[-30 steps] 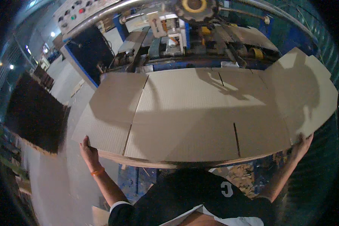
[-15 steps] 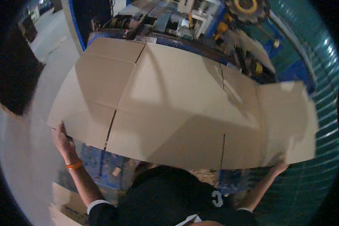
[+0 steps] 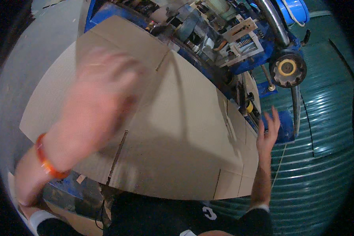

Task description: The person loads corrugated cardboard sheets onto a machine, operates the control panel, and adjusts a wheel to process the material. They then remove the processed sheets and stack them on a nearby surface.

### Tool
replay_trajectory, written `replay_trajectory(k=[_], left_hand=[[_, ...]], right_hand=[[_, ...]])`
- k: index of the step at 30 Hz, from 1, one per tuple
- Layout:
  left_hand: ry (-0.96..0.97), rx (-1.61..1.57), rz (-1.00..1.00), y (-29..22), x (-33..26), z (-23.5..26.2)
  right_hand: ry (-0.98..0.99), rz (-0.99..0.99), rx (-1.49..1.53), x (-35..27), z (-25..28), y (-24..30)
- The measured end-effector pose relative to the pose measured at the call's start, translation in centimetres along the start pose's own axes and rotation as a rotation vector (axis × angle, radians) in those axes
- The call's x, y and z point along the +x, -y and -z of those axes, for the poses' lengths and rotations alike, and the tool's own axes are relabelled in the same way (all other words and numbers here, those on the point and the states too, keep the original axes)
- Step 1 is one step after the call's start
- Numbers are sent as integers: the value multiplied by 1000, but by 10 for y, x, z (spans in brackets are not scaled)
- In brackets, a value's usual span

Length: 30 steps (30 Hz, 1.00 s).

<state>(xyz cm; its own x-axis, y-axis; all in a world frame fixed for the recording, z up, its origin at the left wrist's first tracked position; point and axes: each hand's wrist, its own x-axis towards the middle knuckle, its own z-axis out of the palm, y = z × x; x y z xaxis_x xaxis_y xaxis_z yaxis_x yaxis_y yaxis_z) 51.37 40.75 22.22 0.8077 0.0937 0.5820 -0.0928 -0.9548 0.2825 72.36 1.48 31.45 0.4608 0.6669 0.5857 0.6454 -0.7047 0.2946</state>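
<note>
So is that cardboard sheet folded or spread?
Spread out: the cardboard sheet shows wide panels side by side, with slots between.

Cardboard sheet [image 3: 181, 145] over blue base [image 3: 69, 186]

The left hand [image 3: 106, 84] is a large blur in the upper left of the frame — too smeared to read its grip — and the left forearm [image 3: 26, 183] slants up from the lower left. At right of centre, the right hand [image 3: 267, 135] points upward, fingers [image 3: 275, 117] spread, the right forearm [image 3: 261, 181] nearly vertical below.
</note>
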Motion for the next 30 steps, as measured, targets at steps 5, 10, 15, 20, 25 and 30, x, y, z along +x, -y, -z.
replay_trajectory(k=[5, 10, 15, 20, 25, 30], left_hand=[[353, 53, -302, -26, 80, -96], [396, -85, -314, -14, 88, -161], [198, -177, -255, -13, 82, -180], [338, -234, -225, -15, 84, -177], [381, -213, -273, -8, 82, -169], [375, -367, -222, -2, 74, -170]], right_hand=[[-107, 492, 57, 190, -50, 80], [218, 288, -357, 351, -140, 91], [254, -231, -339, 423, -188, 43], [189, -268, -278, 442, -186, -1], [205, -281, -254, 441, -184, -11], [208, -273, -250, 432, -183, -15]])
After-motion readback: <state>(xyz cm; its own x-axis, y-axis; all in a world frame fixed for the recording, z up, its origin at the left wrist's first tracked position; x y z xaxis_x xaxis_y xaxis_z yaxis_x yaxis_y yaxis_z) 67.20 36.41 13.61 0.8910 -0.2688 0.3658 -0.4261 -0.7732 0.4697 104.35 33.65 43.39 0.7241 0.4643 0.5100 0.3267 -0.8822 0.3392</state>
